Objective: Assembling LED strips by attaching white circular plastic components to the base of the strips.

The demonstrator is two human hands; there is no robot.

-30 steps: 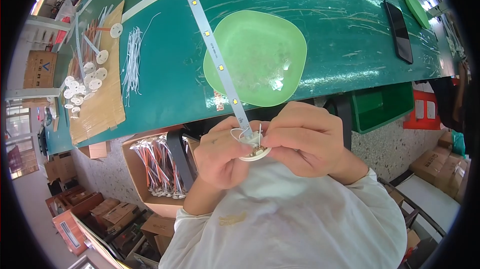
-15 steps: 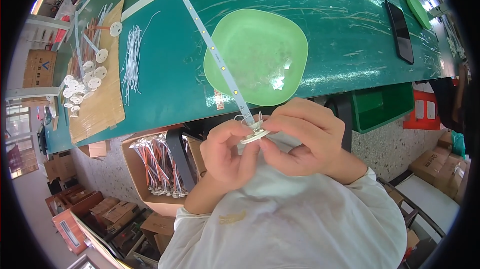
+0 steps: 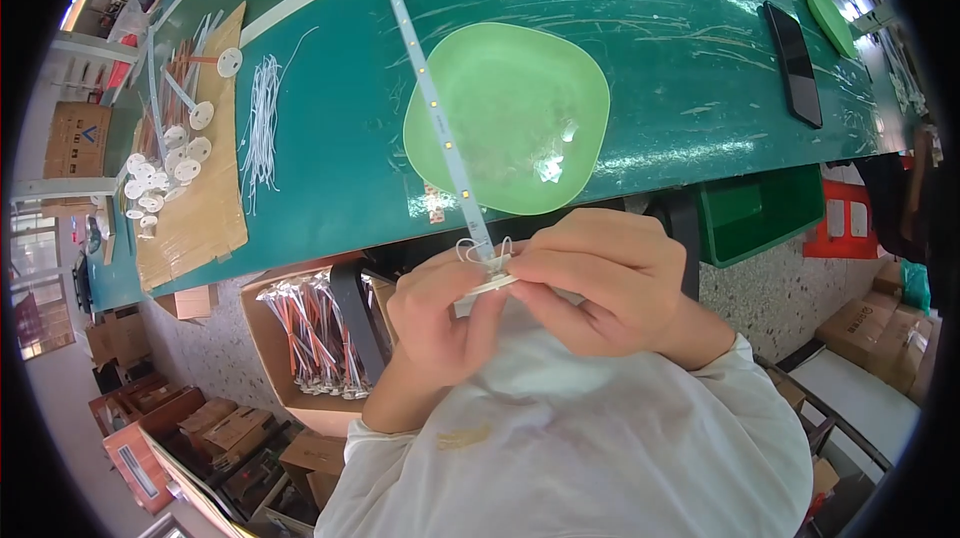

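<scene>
The LED strip [image 3: 440, 118], long, thin and white, runs from the hands up and slightly leftward, its long axis crossing the near edge of the green workbench [image 3: 680, 68] and the left rim of the pale green plate [image 3: 520, 108]; its far tip points toward the bench's back edge. Its near end sits between both hands, held off the bench and in front of it, above the person's white-sleeved lap. The left hand [image 3: 440, 323] and right hand [image 3: 610, 283] are closed, fingertips pinched together on a small white disc-shaped fitting [image 3: 487, 285] where the strip ends. Thin white wire loops [image 3: 470, 250] show just above the fingers. The fitting is mostly covered by fingers, so how strip and fitting join cannot be made out.
</scene>
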